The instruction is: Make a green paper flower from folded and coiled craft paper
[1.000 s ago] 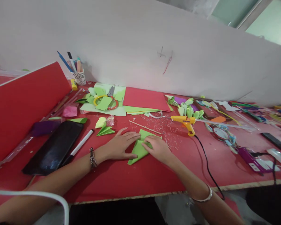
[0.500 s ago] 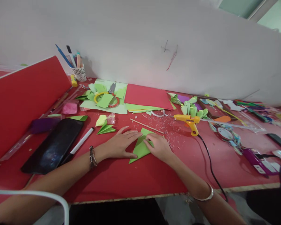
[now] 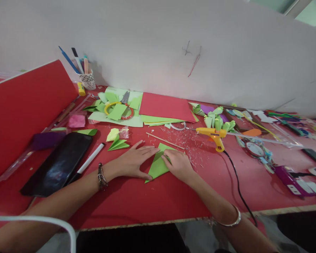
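Note:
A folded piece of green paper (image 3: 158, 165) lies on the red table between my hands. My left hand (image 3: 135, 160) is spread flat, with its fingertips and thumb on the paper's left edge. My right hand (image 3: 179, 164) is curled, its fingers bunched and pressing on the paper's right part, which they partly cover. Just beyond the paper lies a thin wooden stick (image 3: 165, 140). To the left of my left hand sit a pleated green paper piece (image 3: 118, 143) and a yellow scrap (image 3: 112, 134).
A yellow glue gun (image 3: 213, 135) with a black cord lies to the right. Scissors (image 3: 125, 100) rest among green cut papers at the back, beside a red sheet (image 3: 165, 107). A phone (image 3: 58, 165) and a marker (image 3: 91, 158) lie left, near a pen cup (image 3: 87, 80).
Both hands stay on the green paper in almost the same place. The camera view has shifted slightly.

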Tool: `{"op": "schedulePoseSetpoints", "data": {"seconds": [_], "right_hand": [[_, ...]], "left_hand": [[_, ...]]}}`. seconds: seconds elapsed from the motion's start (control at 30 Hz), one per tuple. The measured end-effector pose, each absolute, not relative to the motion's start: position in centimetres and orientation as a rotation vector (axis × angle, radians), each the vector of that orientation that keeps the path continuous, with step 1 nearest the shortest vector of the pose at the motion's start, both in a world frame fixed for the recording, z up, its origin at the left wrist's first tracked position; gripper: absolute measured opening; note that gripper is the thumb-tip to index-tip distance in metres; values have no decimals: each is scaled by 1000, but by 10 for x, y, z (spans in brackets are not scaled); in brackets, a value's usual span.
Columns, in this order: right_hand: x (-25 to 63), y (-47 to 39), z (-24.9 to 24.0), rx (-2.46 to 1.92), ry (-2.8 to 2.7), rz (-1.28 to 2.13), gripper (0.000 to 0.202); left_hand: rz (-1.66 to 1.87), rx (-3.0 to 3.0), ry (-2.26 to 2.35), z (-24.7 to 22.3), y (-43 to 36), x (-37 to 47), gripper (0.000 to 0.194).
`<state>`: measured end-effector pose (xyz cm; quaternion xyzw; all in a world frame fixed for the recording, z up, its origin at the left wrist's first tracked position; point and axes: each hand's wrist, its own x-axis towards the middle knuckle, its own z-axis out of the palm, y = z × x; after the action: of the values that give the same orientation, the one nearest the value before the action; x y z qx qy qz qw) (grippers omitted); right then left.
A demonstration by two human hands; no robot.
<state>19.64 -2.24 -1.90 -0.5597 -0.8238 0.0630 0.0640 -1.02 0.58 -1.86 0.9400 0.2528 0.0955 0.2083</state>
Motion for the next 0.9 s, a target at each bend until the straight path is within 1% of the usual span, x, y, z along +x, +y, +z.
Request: {"op": "schedulePoseSetpoints", "data": {"seconds": [0.43,0.73,0.83,0.9], "right_hand": [[196,-23,-20,-1728,-2468,183,17],[195,-23,-19,-1727,-2463,199,18],[195,-23,-20,-1730,-2463,207,18],[195,-23,-20,-1735,-2461,207,18]], "left_hand": [[232,2651,753,-11,-2,-15,85],[244,2684,693,-3,-6,-25,72],[275,2690,764,-6,1,-28,62],[327,2691,832,-9,6,-29,44]]}}
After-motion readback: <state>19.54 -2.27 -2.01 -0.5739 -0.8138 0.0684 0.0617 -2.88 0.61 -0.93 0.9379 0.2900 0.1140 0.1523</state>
